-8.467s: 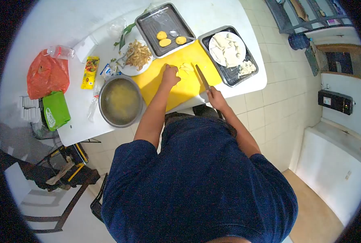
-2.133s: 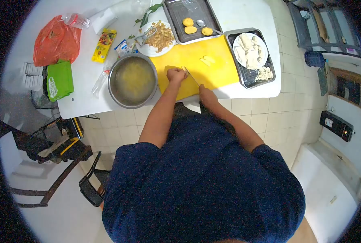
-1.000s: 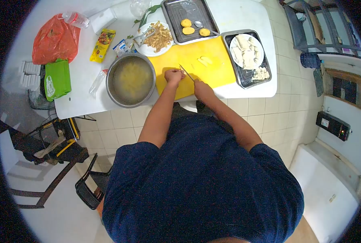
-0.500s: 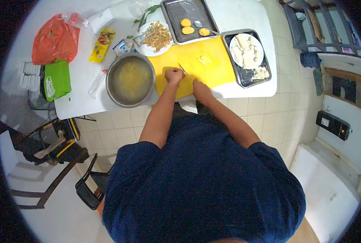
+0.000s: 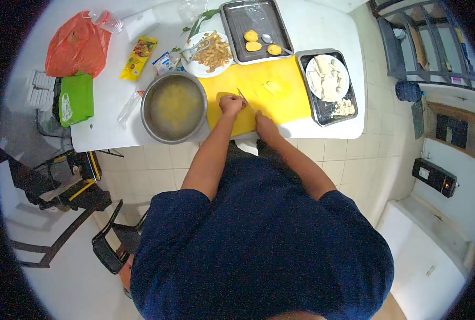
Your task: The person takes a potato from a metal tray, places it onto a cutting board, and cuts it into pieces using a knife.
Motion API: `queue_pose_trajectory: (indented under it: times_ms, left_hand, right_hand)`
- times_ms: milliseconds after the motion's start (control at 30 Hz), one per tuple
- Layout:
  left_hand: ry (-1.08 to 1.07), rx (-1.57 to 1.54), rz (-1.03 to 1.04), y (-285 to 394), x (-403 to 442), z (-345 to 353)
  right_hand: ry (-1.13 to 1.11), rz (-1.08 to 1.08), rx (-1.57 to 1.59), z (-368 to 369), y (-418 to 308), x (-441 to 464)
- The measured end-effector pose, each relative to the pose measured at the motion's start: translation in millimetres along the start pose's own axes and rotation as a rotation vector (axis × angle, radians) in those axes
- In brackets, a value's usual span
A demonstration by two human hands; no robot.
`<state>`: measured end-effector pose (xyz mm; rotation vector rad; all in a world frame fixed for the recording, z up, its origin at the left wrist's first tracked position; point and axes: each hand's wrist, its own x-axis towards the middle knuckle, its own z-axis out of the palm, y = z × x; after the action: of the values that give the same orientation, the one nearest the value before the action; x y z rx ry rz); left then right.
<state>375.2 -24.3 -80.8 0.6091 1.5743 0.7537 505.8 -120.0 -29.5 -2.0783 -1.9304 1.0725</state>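
My right hand [image 5: 266, 127] is closed round the handle of a knife [image 5: 245, 100], low on the yellow cutting board [image 5: 291, 101]. The blade slants up and left, passing close beside my left hand [image 5: 232, 104]. That hand is curled over the board with its fingers together. Whatever lies under those fingers is hidden. A few pale yellow cut pieces [image 5: 272, 87] rest on the board farther up. Left of the board stands a large metal pot [image 5: 146, 109] with cloudy yellowish liquid in it.
Behind the board are a white plate [image 5: 193, 68] with brownish pieces and a dark tray [image 5: 232, 32] with yellow potato-like pieces and a spoon [image 5: 268, 39]. Another tray [image 5: 323, 120] at right carries a plate of pale slices. A red bag [image 5: 77, 45] and yellow packet [image 5: 140, 57] lie left.
The view has shifted slightly, so the table items appear a little lower. Both hands keep nearly the same place on the board, with the knife still in my right hand.
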Motion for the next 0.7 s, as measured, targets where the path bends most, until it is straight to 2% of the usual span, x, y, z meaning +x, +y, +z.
queue_pose_trajectory:
  times_ms: [167,300,400,500,633,700]
  left_hand:
    - [0.03,0.104,-0.003,9.8,-12.9,1.6]
    - [0.098,0.136,-0.023,25.5,-22.0,3.4]
    - [0.059,0.102,-0.018,20.5,-17.4,0.7]
    - [0.076,0.229,-0.012,20.2,-16.1,-0.2]
    - [0.05,0.087,-0.052,13.9,-10.0,-0.4]
    - [0.039,0.056,-0.041,8.0,-7.3,-1.0]
  right_hand:
    - [0.007,0.015,-0.023,-6.7,-7.5,1.3]
    - [0.01,-0.014,-0.062,4.4,13.7,-16.6]
    - [-0.045,-0.011,-0.087,0.0,20.2,-27.2]
    - [-0.044,-0.012,-0.053,4.4,20.1,-23.5]
    - [0.069,-0.051,0.087,9.1,18.5,-2.5]
    - [0.045,0.005,0.094,4.3,15.1,8.2]
